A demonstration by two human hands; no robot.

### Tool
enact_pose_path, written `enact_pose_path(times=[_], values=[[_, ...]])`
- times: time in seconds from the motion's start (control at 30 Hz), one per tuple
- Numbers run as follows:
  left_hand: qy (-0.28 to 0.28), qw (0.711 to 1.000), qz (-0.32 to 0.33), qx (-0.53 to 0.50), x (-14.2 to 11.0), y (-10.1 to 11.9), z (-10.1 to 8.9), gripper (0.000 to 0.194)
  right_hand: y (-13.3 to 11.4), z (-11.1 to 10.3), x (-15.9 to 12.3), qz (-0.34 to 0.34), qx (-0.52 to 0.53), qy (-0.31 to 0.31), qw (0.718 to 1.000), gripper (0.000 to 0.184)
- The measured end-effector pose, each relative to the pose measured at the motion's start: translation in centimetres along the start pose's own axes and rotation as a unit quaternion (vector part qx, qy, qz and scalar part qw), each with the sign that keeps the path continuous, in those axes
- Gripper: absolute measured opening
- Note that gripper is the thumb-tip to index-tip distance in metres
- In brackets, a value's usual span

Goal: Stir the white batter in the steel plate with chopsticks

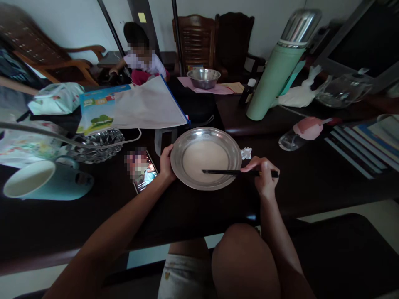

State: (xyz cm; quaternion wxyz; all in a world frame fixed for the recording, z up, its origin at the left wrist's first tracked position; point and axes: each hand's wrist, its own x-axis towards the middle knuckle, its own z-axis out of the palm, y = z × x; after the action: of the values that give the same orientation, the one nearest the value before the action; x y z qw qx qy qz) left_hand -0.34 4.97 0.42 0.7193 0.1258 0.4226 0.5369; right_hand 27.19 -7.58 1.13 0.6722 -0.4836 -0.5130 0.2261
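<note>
**Chopsticks at the pale liquid**

I seem to be stirring: my right hand (265, 174) curls round dark chopsticks (227, 171), tips over the pale liquid (202, 153) in the metal bowl (234, 154); whether they dip in, I can't tell. My left hand (168, 163), half-curled, grips the bowl's left rim. Another stroke would need that rim steady. Left of the bowl lies a phone (150, 176); right, a crumpled white scrap (246, 153) crowds my fingers.
</note>
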Motion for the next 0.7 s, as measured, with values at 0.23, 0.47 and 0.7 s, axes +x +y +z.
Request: enact_pose_path(times=[0.23,0.47,0.7], values=[[0.013,1.0,-0.015,-0.003,0.01,0.06,0.04,0.019,-0.36,0.04,0.32,-0.039,-0.073,-0.038,0.996,0.054],[0.02,1.0,-0.008,0.011,-0.23,0.12,0.3,0.026,-0.16,-0.09,0.28,-0.027,-0.042,-0.081,0.995,0.054],[0.024,1.0,-0.007,-0.004,-0.29,0.01,0.46,0.02,-0.18,-0.01,0.35,-0.03,-0.055,0.01,0.998,0.06]])
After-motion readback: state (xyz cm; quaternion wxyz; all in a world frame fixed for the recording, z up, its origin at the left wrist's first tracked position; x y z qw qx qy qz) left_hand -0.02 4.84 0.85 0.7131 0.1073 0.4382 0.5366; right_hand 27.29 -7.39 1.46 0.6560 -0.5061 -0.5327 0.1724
